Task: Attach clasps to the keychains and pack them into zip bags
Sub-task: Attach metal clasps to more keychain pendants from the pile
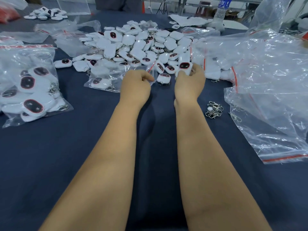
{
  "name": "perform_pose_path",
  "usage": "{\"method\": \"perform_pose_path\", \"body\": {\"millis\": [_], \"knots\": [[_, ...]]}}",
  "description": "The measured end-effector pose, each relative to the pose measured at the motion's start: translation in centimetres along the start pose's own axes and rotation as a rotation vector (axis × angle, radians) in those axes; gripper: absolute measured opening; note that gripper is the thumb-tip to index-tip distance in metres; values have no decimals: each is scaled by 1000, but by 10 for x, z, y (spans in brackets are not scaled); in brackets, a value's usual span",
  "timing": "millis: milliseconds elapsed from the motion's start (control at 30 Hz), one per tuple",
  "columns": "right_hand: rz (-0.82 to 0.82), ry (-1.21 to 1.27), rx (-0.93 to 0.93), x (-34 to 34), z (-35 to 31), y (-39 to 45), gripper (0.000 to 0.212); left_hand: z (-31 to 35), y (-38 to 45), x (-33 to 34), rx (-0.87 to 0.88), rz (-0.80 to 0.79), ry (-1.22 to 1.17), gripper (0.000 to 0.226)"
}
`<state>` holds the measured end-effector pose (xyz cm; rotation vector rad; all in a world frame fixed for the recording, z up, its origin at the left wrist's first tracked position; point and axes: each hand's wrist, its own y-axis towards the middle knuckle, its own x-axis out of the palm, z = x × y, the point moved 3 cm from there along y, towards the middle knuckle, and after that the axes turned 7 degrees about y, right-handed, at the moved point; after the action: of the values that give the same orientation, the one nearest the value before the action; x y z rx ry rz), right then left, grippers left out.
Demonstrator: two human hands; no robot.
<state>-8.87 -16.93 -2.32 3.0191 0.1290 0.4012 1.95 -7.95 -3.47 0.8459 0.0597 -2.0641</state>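
Observation:
My right hand [190,82] grips a white keychain [184,66] with a dark, red-rimmed oval face, held upright above the cloth. My left hand [135,85] pinches the edge of a small clear zip bag [150,72] with a red strip. Between the hands lies another keychain [163,77] with its clasp. A big pile of white keychains [133,45] spreads just beyond both hands. Loose metal clasps [214,110] lie in a small heap to the right of my right forearm.
A dark blue cloth [83,147] covers the table. A filled zip bag [31,85] lies at the left, a smaller packed bag [101,82] beside my left hand. Large crumpled clear bags [266,90] fill the right side. A water bottle [221,9] stands at the back.

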Motion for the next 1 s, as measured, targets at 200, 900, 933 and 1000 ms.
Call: {"method": "perform_pose_path", "body": {"millis": [200, 900, 933, 1000], "knots": [[51, -854, -300, 0, -8, 2, 69, -3, 1, -10, -35, 150, 180, 25], [-404, -382, -90, 17, 8, -4, 35, -1, 0, -6, -34, 80, 289, 34], [-399, -319, -76, 18, 7, -6, 37, -2, 0, -9, -52, 126, 300, 35], [-410, -214, -51, 20, 9, -7, 46, -5, 0, -13, -85, 191, 267, 39]]}}
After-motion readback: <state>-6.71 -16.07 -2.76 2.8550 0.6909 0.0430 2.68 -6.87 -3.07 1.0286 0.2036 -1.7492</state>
